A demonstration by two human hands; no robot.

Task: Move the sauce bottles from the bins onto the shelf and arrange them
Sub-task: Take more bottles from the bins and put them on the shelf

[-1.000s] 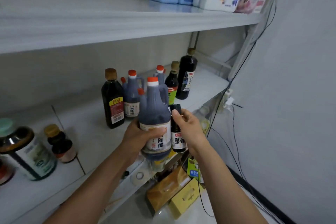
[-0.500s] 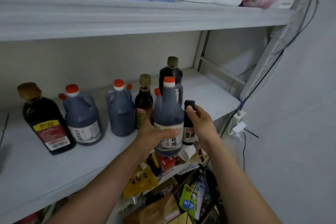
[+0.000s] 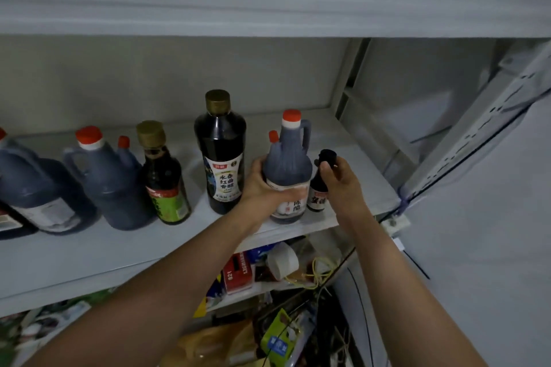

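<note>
My left hand (image 3: 265,188) is clamped around the vinegar jug (image 3: 287,170), my right hand (image 3: 340,185) around the small soy bottle (image 3: 320,188), both at the shelf (image 3: 351,164) front edge. Risk: released this near the lip, either could tip off.

dim, flat light | upper shelf (image 3: 268,3) motion-blurred | wide-angle edge bending

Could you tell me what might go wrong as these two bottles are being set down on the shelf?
1. The jug in the left hand stands near the shelf front edge, so it might tip off.
2. The small bottle in the right hand is narrow and pressed beside the jug; a nudge could topple it.
</note>
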